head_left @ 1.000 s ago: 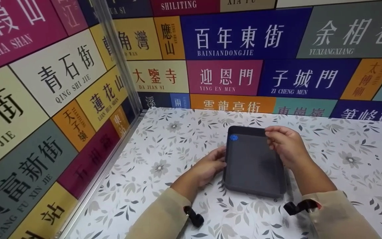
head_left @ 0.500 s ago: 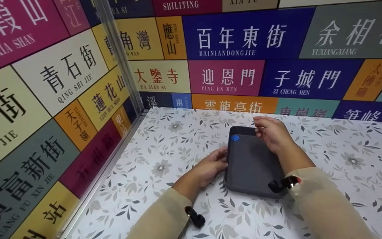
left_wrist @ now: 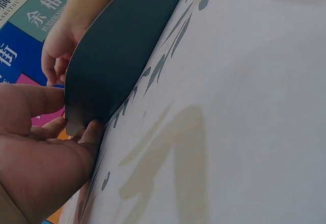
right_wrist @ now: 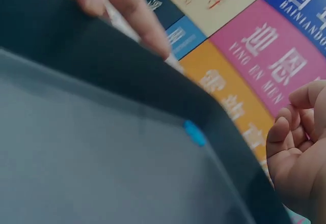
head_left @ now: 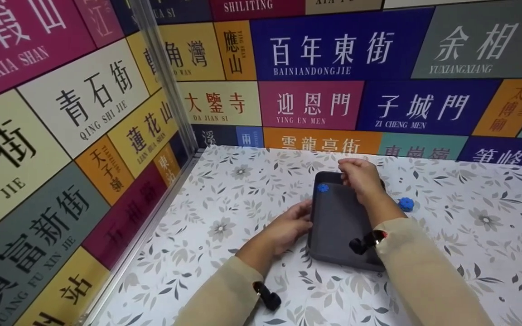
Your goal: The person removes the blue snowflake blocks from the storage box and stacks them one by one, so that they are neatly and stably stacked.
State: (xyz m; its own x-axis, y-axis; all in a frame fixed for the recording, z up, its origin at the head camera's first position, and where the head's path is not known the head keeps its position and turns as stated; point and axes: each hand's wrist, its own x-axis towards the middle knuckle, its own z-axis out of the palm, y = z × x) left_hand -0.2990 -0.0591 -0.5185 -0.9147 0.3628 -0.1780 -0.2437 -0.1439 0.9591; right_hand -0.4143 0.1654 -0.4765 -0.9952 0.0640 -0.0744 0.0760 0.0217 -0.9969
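Observation:
A dark grey rectangular tray (head_left: 342,226) lies on the patterned tabletop. Inside its far left corner is a small blue flower-shaped piece (head_left: 323,187), also visible as a blue spot (right_wrist: 194,133) in the right wrist view. My left hand (head_left: 286,228) rests against the tray's left side, its fairly straight fingers (left_wrist: 48,99) and thumb touching the outer wall. Above the tray's far end is my right hand (head_left: 361,176), fingers bent in toward the thumb; I cannot tell whether something small is between them. More blue flower-shaped pieces (head_left: 406,204) sit on the table beside my right forearm.
The table wears a white cloth (head_left: 215,267) printed with grey leaves and flowers. Behind it and along the left stand walls of colourful street-name panels (head_left: 311,105), meeting at a pale corner strip (head_left: 166,81). Each sleeve has a black wrist camera mount (head_left: 268,296).
My right hand has moved left from the tray's right rim to over its far end. The blue pieces right of the tray have come into view. My left hand and the tray have stayed put.

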